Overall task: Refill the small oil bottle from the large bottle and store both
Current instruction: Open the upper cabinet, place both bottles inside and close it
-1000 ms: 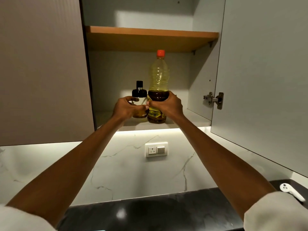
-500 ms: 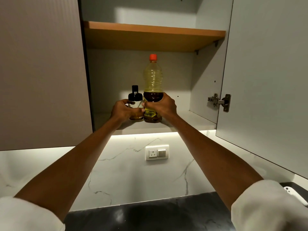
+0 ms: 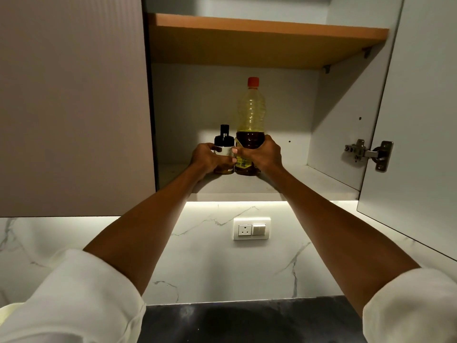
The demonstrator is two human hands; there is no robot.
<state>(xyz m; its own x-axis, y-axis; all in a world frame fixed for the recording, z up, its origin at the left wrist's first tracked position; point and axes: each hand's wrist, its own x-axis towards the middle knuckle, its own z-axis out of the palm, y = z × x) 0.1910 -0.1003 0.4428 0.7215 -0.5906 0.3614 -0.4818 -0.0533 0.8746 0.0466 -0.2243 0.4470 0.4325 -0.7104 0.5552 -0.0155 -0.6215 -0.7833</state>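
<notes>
Both bottles stand upright and touching on the lower shelf [image 3: 309,180] of the open cupboard. The small bottle [image 3: 224,147] is at the large bottle's [image 3: 250,112] 9 o'clock. The left grip [image 3: 210,157] is wrapped round the small bottle's body, and the right grip [image 3: 264,154] is curled round the large bottle's lower half. Their bases look to be on the shelf, though the contact line is in shadow.

This looks like the storing step, nearly done. To finish it well, feel both bases sit flat before loosening either grip. Let go of the tall bottle last, since it would tip more easily. Then draw the arms straight back toward 6 o'clock so the knuckles don't drag a bottle along. The door [image 3: 420,115] at 3 o'clock still needs shutting.

By count there are two bottles, one small with a black cap and one large with an orange cap. There are two shelves, the upper shelf [image 3: 267,28] at 12 o'clock. One hinge [image 3: 368,153] and one wall socket [image 3: 251,229] show, above a dark tabletop [image 3: 247,323].
</notes>
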